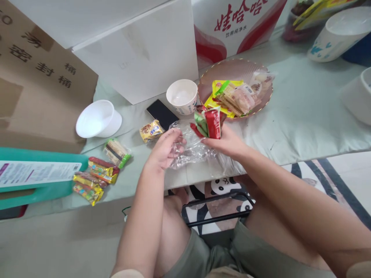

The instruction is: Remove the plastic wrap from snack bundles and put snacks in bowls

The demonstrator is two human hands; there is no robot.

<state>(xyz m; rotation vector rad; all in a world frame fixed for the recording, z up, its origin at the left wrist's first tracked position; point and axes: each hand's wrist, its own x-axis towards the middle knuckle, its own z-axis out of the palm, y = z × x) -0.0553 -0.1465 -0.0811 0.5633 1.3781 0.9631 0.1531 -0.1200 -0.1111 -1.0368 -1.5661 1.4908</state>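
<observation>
My right hand (227, 143) is closed around a bunch of small snack packets (213, 122), red and green, held upright over the table edge. My left hand (166, 150) has its fingers curled at the near side of a clear plastic bag (193, 148), which is crumpled between both hands. Just beyond the left hand lie a yellow snack packet (151, 131) and a black phone (162, 114). Behind the held packets stands a paper bowl (182, 96). A pink ribbed plate (211, 75) with several snack packets (232, 96) is beyond my right hand.
At left are a white plastic bowl (98, 119), a green-ended snack (117, 151), foil-wrapped snacks (94, 177) and a teal container (43, 173). Cardboard (43, 77) and white boxes (139, 50) stand behind. Paper cups (336, 34) are at right.
</observation>
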